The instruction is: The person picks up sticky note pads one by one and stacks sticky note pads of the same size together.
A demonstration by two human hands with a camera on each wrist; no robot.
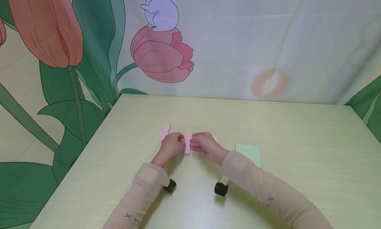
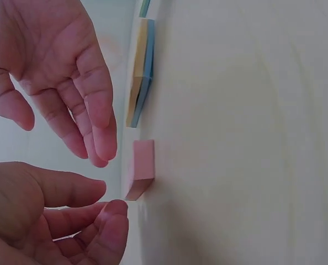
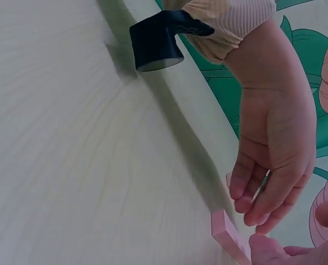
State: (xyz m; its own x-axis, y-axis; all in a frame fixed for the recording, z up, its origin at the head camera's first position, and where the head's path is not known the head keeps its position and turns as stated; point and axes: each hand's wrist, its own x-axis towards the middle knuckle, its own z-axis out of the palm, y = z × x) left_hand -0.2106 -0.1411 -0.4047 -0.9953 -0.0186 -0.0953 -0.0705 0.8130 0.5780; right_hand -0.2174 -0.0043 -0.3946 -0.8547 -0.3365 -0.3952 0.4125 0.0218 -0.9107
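A narrow pink block point(image 1: 187, 145) lies on the table between the two hands; it also appears as a small pink block point(image 2: 144, 161) in the left wrist view. Just left of it is my left hand point(image 1: 172, 143), its fingers loosely bent with nothing held. From the other side my right hand point(image 1: 208, 145) reaches in, fingers fairly straight and close to the block. Both hands look apart from it in the left wrist view. A second pink strip point(image 1: 165, 132) lies beyond the left hand, partly covered by it.
A pale green square point(image 1: 248, 153) lies right of the right forearm, partly hidden by the sleeve. Behind the right hand shows a cream piece point(image 1: 215, 138); the left wrist view shows it against a blue layer point(image 2: 149, 49). Black wrist cameras point(image 1: 221, 189) hang below the sleeves.
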